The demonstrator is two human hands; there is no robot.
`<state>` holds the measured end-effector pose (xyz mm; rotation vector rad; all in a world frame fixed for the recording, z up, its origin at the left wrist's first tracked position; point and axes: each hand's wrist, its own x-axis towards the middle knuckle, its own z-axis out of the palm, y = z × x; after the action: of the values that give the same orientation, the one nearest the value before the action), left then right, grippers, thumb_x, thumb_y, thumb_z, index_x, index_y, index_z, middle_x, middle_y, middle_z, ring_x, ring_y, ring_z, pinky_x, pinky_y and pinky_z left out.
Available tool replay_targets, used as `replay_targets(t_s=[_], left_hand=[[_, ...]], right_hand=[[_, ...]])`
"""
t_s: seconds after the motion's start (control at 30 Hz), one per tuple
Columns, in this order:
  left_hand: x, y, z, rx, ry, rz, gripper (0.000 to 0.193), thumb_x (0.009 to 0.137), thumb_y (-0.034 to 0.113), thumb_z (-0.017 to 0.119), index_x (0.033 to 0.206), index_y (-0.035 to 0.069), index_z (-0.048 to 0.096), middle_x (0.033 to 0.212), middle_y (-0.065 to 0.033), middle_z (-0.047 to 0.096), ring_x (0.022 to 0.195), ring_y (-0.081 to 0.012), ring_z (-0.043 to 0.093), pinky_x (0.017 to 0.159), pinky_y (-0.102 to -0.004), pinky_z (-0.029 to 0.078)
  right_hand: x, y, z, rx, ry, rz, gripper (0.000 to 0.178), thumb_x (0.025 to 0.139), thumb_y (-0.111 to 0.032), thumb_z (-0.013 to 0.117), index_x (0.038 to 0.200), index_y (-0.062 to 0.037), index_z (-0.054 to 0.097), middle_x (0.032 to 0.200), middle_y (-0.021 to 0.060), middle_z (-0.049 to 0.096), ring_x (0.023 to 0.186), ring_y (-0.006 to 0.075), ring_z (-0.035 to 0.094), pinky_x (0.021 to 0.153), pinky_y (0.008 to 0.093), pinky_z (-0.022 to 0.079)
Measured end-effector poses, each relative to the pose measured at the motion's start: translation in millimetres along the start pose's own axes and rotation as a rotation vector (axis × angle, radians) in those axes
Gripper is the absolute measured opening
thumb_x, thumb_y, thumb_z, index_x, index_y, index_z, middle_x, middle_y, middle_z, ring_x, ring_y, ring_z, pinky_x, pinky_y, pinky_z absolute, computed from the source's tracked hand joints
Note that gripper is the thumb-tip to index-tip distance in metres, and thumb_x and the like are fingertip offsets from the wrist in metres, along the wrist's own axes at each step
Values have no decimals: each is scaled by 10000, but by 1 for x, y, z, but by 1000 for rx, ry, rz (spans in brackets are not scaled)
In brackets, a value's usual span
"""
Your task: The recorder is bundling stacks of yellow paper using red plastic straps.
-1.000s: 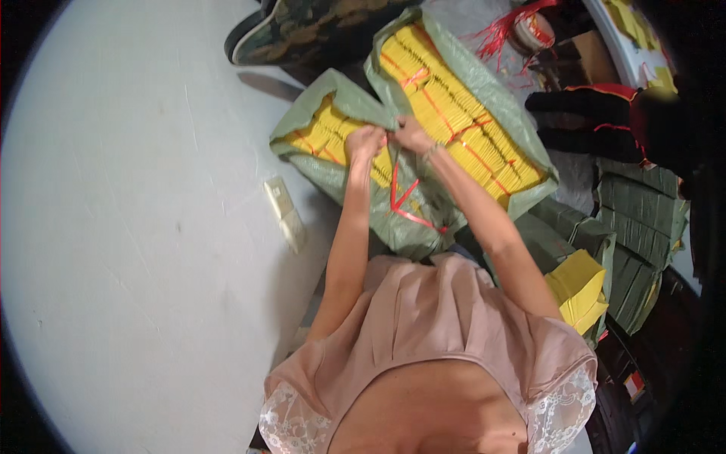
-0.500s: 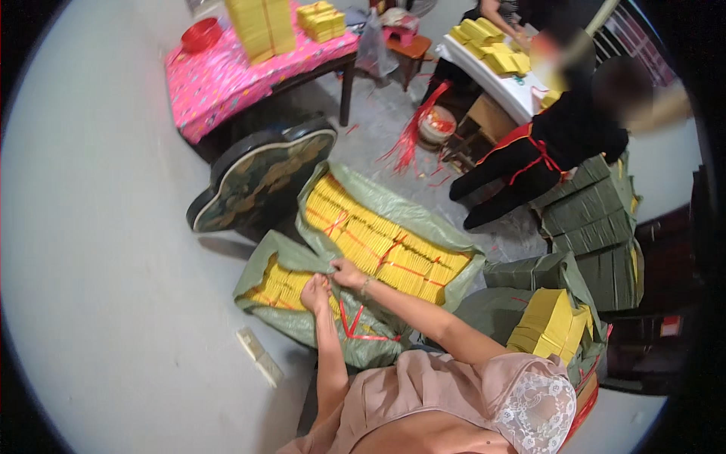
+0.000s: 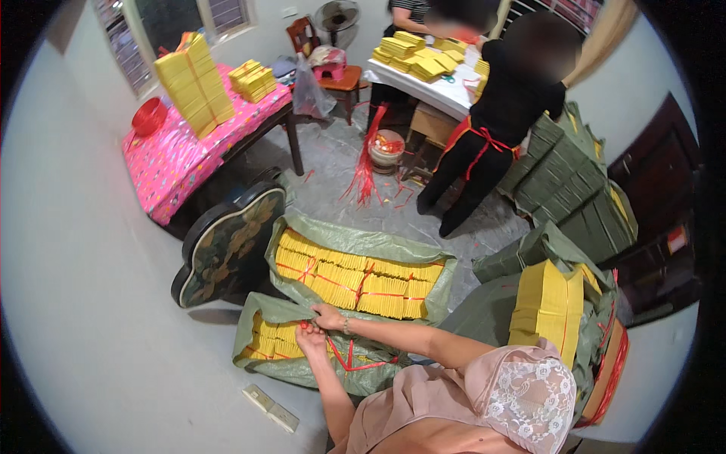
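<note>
Sack (image 3: 302, 372) handling, apparently: your right hand (image 3: 328, 317) clamps far edge, left hand (image 3: 311, 343) curls alongside, hold unclear; next likely needs steady tension.

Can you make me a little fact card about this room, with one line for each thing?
Left hand: curled beside the right one; its hold is unclear
Right hand: gripping the edge of the near sack
Near sack: green, open, yellow bundles inside
Far sack: green, open, yellow bundles inside too
Pink table: holds a tall yellow stack
White table: holds yellow packs
Other people: two, by the white table
</note>
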<state>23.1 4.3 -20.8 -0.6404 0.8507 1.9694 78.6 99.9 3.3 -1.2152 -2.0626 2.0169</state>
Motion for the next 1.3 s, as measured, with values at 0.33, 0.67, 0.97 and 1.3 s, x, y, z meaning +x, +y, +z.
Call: replay_targets(t_s=[0.33,0.67,0.97,1.3], left_hand=[[9,33,-2,683,-81,-40,321,860,349,583,677,154,405,529,56,328,409,-66,303,361,-227,222],[-3,7,1,-98,-70,160,298,876,375,556,780,97,510,631,23,426,523,-83,345,464,-214,271],[15,71,-19,464,-236,-347,272,909,359,509,785,117,517,589,47,471,347,-55,270,314,-207,224],[-44,41,-31,255,-248,311,258,900,324,534,921,71,578,829,15,582,740,-81,467,644,-224,342]], right_hand=[[13,17,9,-254,148,-173,340,731,-187,571,1035,-37,599,1003,199,612,966,340,578,838,391,451],[14,19,11,-295,233,-223,289,729,-248,641,908,-24,599,874,203,603,869,369,578,749,433,450],[-4,4,7,-252,187,-99,293,755,-275,624,899,-21,611,892,227,604,882,373,581,763,424,452],[-32,-17,15,-193,401,-68,171,730,-193,602,807,-40,592,854,162,599,874,337,559,751,429,449]])
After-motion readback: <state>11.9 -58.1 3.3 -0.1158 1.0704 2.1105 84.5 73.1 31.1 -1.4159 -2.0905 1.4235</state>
